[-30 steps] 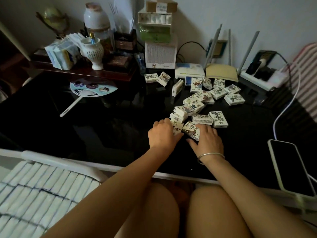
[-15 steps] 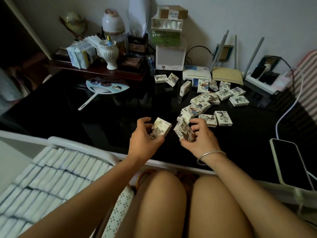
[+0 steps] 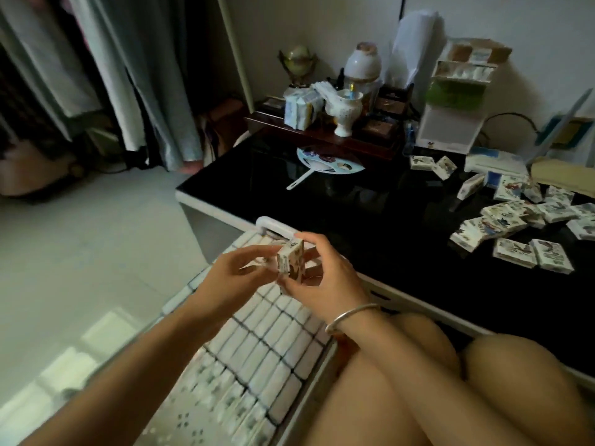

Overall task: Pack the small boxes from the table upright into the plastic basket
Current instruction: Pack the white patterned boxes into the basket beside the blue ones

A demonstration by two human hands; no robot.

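Small box (image 3: 291, 263) stands with long axis vertical, pinched between the fingers (image 3: 251, 254) of left hand (image 3: 225, 280) and right hand (image 3: 328, 278), plastic basket (image 3: 273, 224) directly beneath them

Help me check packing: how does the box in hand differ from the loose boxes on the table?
The held box stands upright, gripped by left hand and right hand above the basket; the loose boxes lie flat or tilted on the table, untouched. The held box shows its narrow side; the loose boxes mostly show broad faces. Both are white with prints.
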